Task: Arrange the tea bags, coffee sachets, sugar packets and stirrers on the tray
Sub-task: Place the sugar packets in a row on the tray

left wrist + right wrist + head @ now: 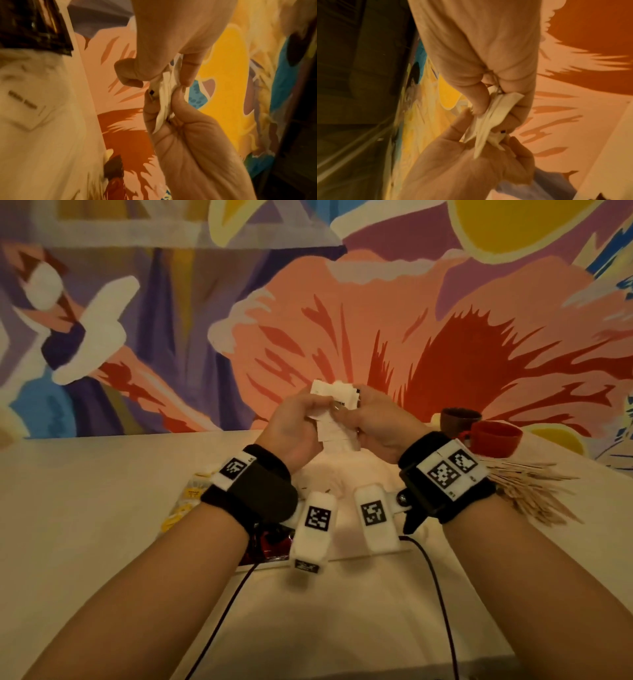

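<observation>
Head view: both hands raised over the table, left hand (294, 422) and right hand (380, 422) pinching one fanned stack of white packets (337, 412). Best move: square edges by tapping, thumbs firm, then lower flat onto tray (342, 474). Stirrers (527, 491) lie right.

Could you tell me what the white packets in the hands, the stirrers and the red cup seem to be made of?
White packets: probably thin matte paper, since they crease and fan between the left hand and right hand.
Stirrers: seemingly bare wood, pale tan slim sticks.
Red cup: likely glazed ceramic; its thick rim looks smooth, though blurred.
</observation>
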### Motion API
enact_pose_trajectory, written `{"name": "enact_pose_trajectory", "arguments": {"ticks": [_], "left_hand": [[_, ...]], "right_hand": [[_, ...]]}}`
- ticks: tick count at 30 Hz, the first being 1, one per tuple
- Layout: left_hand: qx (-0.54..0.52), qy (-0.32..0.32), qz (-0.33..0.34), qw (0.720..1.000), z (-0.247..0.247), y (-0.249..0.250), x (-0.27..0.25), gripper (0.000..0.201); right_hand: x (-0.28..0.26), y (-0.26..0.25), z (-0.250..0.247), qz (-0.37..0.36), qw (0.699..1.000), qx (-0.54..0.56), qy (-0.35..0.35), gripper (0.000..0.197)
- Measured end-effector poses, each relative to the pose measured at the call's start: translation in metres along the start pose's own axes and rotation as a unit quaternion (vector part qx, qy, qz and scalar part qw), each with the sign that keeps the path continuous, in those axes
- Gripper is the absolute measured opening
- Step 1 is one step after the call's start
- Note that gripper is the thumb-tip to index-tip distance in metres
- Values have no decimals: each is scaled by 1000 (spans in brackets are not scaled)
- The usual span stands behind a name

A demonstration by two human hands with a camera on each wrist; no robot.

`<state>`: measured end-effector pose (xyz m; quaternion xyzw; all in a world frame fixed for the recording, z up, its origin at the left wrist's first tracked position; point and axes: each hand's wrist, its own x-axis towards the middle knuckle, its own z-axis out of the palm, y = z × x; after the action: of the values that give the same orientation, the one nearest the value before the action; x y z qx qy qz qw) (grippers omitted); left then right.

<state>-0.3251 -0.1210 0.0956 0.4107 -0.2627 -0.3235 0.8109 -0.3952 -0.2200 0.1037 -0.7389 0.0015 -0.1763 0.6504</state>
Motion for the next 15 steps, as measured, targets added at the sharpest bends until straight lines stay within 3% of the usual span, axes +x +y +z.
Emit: {"name": "enact_pose_trajectory", "arguments": {"ticks": [3, 6, 9, 12, 15], "left_hand": [[61, 10, -1, 998, -16, 21, -11, 38], [79, 8, -55, 995, -34, 37, -22, 33], [-3, -21, -44, 999, -48, 50, -27, 48], [3, -25, -52, 998, -58, 55, -25, 55], [13, -6, -65, 998, -64, 52, -22, 30]], "right_hand": [[13, -5, 26, -12, 999, 51, 7, 28], [28, -11, 49, -27, 997, 47, 54, 38], [37, -12, 65, -58, 997, -48, 4, 40], [43, -11, 70, -54, 983, -175, -30, 46], [54, -2, 62, -46, 915, -401, -11, 47]]}}
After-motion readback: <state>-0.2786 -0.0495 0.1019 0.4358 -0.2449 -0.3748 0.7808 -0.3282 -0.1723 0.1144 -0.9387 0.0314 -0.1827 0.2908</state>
